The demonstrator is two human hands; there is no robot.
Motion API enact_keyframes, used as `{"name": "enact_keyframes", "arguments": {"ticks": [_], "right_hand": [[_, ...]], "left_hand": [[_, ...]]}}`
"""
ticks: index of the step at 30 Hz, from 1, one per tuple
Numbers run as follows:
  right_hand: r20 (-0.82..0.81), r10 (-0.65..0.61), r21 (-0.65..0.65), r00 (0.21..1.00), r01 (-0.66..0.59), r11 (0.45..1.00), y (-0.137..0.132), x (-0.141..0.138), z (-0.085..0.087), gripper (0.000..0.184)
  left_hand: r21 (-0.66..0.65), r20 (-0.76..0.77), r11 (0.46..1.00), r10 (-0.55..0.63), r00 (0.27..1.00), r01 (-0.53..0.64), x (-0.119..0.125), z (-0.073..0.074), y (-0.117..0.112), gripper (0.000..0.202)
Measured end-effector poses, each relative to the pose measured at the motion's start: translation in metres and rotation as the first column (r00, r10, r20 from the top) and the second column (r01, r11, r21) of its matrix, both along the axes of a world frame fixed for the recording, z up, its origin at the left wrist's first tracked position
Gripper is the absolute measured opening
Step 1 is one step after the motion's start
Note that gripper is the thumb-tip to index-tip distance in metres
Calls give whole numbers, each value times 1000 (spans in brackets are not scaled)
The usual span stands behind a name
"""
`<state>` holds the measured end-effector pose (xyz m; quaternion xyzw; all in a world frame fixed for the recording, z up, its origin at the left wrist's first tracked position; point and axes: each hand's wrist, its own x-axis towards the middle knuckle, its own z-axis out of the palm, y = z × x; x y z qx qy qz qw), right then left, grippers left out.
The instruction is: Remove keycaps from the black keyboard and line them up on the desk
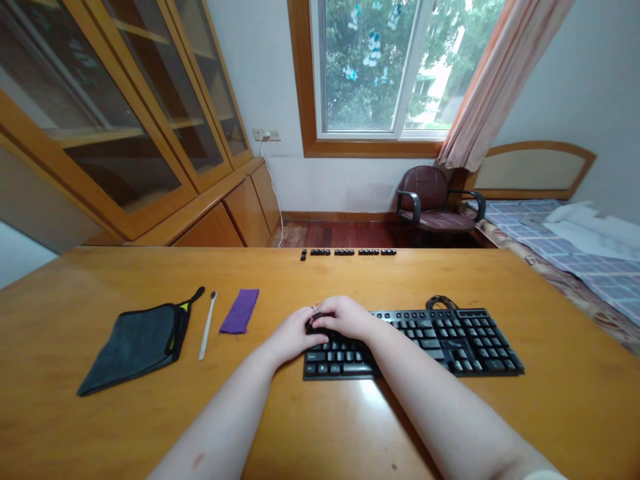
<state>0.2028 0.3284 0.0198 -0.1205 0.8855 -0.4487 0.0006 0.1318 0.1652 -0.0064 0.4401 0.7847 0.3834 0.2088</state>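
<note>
A black keyboard lies on the wooden desk, with keys still seated across its middle and right side. My left hand is closed at its upper left corner, thumb resting over the keys there. Right beside it, my right hand is bent down over the same corner with its fingers pinched together. A thin, shiny bit shows between the fingertips, too small to name. Both hands hide the keyboard's upper left keys. Along the desk's far edge, several loose black keycaps stand in short groups.
To the left lie a purple cloth, a white-handled toothbrush and a folded dark grey cloth. The keyboard's coiled cable sits behind it. Beyond the desk are a glass-door cabinet, an armchair and a bed.
</note>
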Motion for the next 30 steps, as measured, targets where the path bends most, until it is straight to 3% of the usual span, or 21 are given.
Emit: {"name": "enact_keyframes", "arguments": {"ticks": [4, 8, 10, 15, 20, 25, 30], "right_hand": [[-106, -75, 190, 992, 94, 977, -8, 4, 4, 22], [-106, -209, 393, 972, 234, 889, -20, 7, 3, 31], [-77, -272, 429, 959, 278, 859, -24, 7, 1, 30], [-35, -343, 313, 939, 337, 888, -25, 6, -2, 27], [-10, -422, 199, 906, 416, 887, -23, 2, -7, 23], [13, -572, -47, 820, 572, 819, -13, -4, -14, 29], [70, -545, -240, 835, 545, 803, -7, -8, -17, 33]], "left_hand": [[50, -6, 999, -20, 1000, 20, 3, 5, 2, 32], [66, -32, 997, -33, 999, 35, 4, 3, 5, 28], [61, -42, 998, -28, 999, 31, 4, 2, 5, 32], [54, -30, 999, -3, 1000, 4, 3, 0, 4, 41], [44, -34, 999, -8, 999, 9, 2, 0, 3, 38], [16, -69, 999, -28, 997, 30, 1, 0, 2, 47], [14, -42, 998, 60, 997, -60, 1, 2, 1, 48]]}}
